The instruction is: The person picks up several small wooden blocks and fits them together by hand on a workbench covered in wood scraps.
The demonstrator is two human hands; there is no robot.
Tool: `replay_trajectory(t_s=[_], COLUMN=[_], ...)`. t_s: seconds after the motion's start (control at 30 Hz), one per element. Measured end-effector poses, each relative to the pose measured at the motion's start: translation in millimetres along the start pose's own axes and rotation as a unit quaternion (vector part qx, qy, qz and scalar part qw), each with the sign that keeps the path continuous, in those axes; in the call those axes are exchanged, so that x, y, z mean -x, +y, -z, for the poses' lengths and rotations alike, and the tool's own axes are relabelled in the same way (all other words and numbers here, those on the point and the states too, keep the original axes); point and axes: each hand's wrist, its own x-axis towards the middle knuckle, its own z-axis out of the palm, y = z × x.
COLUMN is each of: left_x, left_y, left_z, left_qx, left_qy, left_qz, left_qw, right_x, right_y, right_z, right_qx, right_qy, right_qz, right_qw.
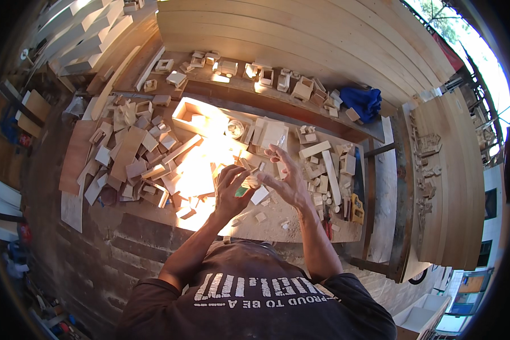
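Over the near middle of the worktable, my left hand (pixel 230 195) is closed on a small light wooden piece (pixel 251 181), whose exact shape is partly hidden by the fingers. A small green patch (pixel 241 191) shows beside that hand; I cannot tell what it is. My right hand (pixel 292 184) is raised just to the right, fingers spread, its thumb reaching toward the wooden piece. Whether the thumb touches it I cannot tell. Below the hands lies a pale square block (pixel 259 195) on the dusty tabletop (pixel 272 218).
Heaped wood offcuts (pixel 133 150) cover the table's left side. An open wooden box (pixel 195 113) stands behind a patch of glaring sunlight. Several blocks and a yellow tool (pixel 357 209) lie at the right. Wooden toy vehicles (pixel 225 68) and a blue cloth (pixel 361 103) rest on the back shelf.
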Motion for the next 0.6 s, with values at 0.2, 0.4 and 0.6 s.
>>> replay_trajectory(t_s=[0.2, 0.4, 0.6], left_x=[3, 5, 2], left_y=[0, 0, 4], left_z=[7, 9, 10], left_qx=[0.023, 0.017, 0.005], left_qy=[-0.01, -0.015, -0.008], left_qz=[-0.011, -0.012, -0.025], left_qw=[1.0, 1.0, 1.0], right_x=[-6, -2, -2], right_y=[7, -7, -2], right_z=[14, 15, 3], right_qx=[-0.056, -0.037, 0.004], right_qy=[-0.022, -0.046, -0.056], right_qz=[-0.05, -0.044, -0.012], right_qw=[0.997, 0.997, 0.998])
